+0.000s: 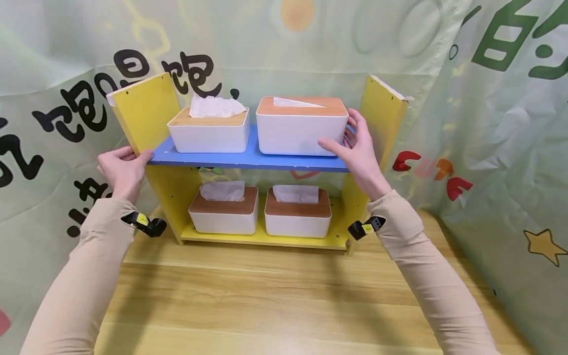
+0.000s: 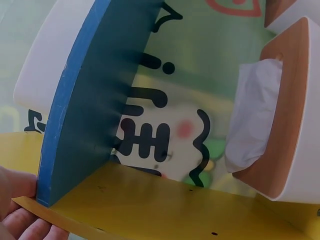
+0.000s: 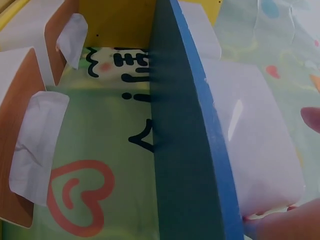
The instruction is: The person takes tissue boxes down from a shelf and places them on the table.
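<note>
Printed cloth [image 1: 275, 56] backs the shelf [image 1: 146, 111]; the left hand [image 1: 122, 170] pinches its side, probably to steady it; the right hand [image 1: 361, 155] pinches the upper-right box [image 1: 297, 130], thumb in front, fingers round the end

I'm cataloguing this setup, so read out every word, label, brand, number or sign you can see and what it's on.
"CUTE": multicoloured letters on the creased pale green fabric backdrop.
Large black characters and green characters, same backdrop: stylised, some cut off; I can't read them confidently.
Small yellow labels on the black wrist cameras: too small to read.
White rectangular tissue boxes with wood-coloured lids: no writing visible.
</note>
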Motion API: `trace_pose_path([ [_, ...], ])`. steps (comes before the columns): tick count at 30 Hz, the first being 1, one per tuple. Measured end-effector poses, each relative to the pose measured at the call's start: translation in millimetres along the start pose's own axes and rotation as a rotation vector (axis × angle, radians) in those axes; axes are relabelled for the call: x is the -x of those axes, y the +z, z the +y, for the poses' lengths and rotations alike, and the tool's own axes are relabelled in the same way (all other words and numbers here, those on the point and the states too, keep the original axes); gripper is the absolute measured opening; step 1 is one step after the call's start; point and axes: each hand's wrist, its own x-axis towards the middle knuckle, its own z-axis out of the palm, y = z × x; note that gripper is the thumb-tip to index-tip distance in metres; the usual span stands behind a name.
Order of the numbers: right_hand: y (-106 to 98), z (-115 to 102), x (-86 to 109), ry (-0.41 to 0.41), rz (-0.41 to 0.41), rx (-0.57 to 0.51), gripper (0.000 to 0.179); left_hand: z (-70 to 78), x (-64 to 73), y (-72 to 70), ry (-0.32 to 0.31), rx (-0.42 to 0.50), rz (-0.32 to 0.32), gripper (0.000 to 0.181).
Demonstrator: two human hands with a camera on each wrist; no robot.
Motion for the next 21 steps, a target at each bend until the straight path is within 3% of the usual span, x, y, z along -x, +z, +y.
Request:
trace_pose_path([
  [15,-1,4,-42.6,0.092,-0.024,-0.008,0.089,-2.6,0.9,1.6,0.028,-0.026,0.018,0.051],
  [21,-3,5,-53.6,0.106,-0.083,-0.167,0.08,-1.6,0.9,0.3,0.036,-0.037,0.011,0.05],
])
